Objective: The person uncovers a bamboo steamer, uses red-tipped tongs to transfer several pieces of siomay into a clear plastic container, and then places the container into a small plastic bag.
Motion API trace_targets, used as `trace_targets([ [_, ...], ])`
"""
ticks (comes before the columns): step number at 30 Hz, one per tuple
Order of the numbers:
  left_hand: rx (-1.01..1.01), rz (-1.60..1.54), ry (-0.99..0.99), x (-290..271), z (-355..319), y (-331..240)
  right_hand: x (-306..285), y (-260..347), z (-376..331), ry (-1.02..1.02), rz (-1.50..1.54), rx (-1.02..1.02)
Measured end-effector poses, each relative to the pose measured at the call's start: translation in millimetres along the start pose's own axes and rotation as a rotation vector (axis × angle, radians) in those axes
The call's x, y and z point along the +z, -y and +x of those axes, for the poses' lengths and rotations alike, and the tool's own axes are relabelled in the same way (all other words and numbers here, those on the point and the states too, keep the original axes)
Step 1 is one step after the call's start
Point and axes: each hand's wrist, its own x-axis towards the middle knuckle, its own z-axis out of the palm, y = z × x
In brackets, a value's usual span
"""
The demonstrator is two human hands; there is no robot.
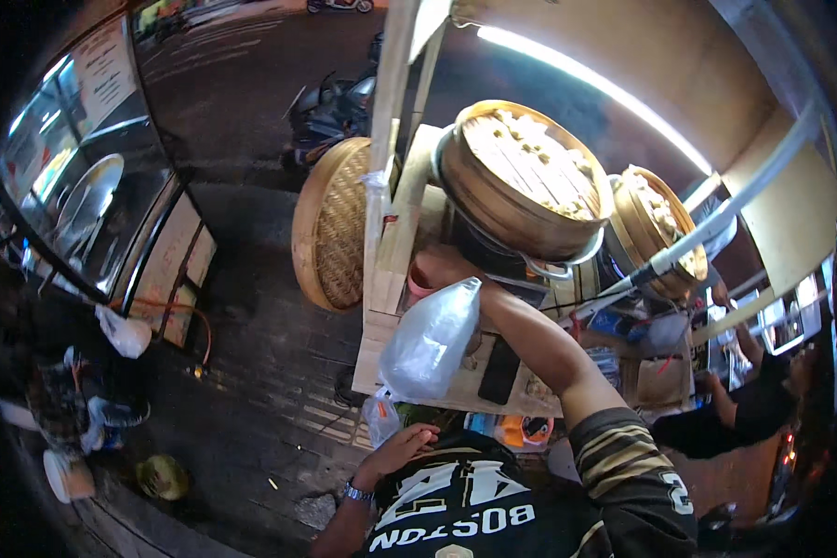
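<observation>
Stretched out over the wooden counter (374, 358), my right hand (445, 264) is at a small pink cup (419, 279); its fingers are hidden, so I cannot tell whether they hold anything. A puffed clear plastic bag (428, 344) hangs just in front of my right forearm. Against my shirt rests my left hand (402, 452), fingers stretched out and empty, a metal watch on its wrist. A smaller clear bag (380, 418) hangs close to those fingertips. Beyond my right hand stands a large round bamboo steamer (507, 200) with many small dumplings inside.
Left of the counter post leans a woven bamboo lid (337, 228). A second steamer (656, 228) stands to the right, behind a slanting pole (716, 223). A dark phone (499, 370) lies on the counter. Another person (739, 409) is at the far right; a glass-sided cart (93, 186) stands left.
</observation>
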Motion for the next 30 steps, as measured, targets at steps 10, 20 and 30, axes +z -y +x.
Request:
trace_targets([
  [10, -0.126, 0.091, 0.09, 12.3, 16.1, -36.8, -2.0, -3.7, -21.3, -0.289, 0.211, 0.04],
  [20, -0.18, 0.174, 0.212, 56.9, 87.9, -27.2, 78.2, -56.3, -253.5, -1.077, 0.34, 0.422],
  [30, 0.098, 0.662, -0.063, 92.5, 253.9, 33.1, 206.4, -114.2, -362.8, -1.068, 0.352, 0.85],
])
